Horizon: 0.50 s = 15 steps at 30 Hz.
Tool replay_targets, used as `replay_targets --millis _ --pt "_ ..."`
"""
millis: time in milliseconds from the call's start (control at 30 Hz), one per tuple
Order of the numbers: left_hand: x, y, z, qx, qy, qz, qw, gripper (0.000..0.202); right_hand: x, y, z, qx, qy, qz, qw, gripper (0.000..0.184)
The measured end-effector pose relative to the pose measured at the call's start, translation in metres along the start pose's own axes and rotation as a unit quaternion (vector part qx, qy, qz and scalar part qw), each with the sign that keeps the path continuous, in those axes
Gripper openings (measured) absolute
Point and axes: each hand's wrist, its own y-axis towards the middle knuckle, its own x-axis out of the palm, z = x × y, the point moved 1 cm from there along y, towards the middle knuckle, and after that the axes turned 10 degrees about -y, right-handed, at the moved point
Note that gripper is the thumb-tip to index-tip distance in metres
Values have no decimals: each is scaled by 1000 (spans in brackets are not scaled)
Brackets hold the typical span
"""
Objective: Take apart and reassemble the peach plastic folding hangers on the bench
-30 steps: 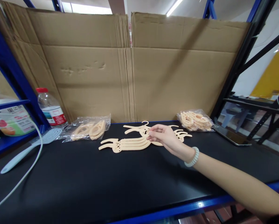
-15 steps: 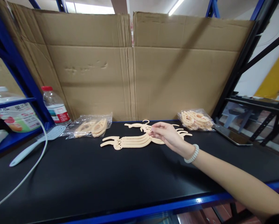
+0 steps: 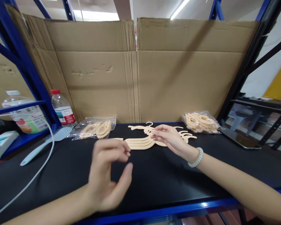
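Beige plastic folding clothes hangers lie overlapping on the black tabletop, arms pointing left and right. My right hand is over their middle, thumb and fingertips pinched at a hanger just below a curved hook. The fingers hide exactly which part they grip. Closer to me, at left of centre, my left hand is raised above the table, slightly blurred. Its fingers curl forward with the thumb well apart and nothing between them. It covers the left ends of the hangers.
Clear bags of beige hangers lie at back left and back right. A phone-like dark slab is at right. At left are a pale hairbrush, a white cable and a red-capped bottle. Cardboard walls the back.
My left hand has come into view from the lower left. My right hand stays pinched at the hangers. The view has shifted slightly, moving the scene a little to the right.
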Motion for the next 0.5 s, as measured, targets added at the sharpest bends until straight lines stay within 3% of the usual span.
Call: replay_targets --millis 67,167,267,367,500 --pt "9 17 -13 -46 -20 -88 995 10 4 -2 -2 -9 -2 -5 1000 27" --pt "22 27 -34 -213 -83 -160 960 7 12 -5 -4 -21 -7 -17 1000 26" --pt "31 24 -46 -341 -200 -117 911 21 21 -8 -4 -27 -18 -46 998 27" --pt "35 20 -48 -382 -260 -66 884 28 31 -12 1 -31 -43 -72 996 29" --pt "36 15 -50 -423 -300 -40 854 30 38 -13 5 -37 -110 -114 987 30"
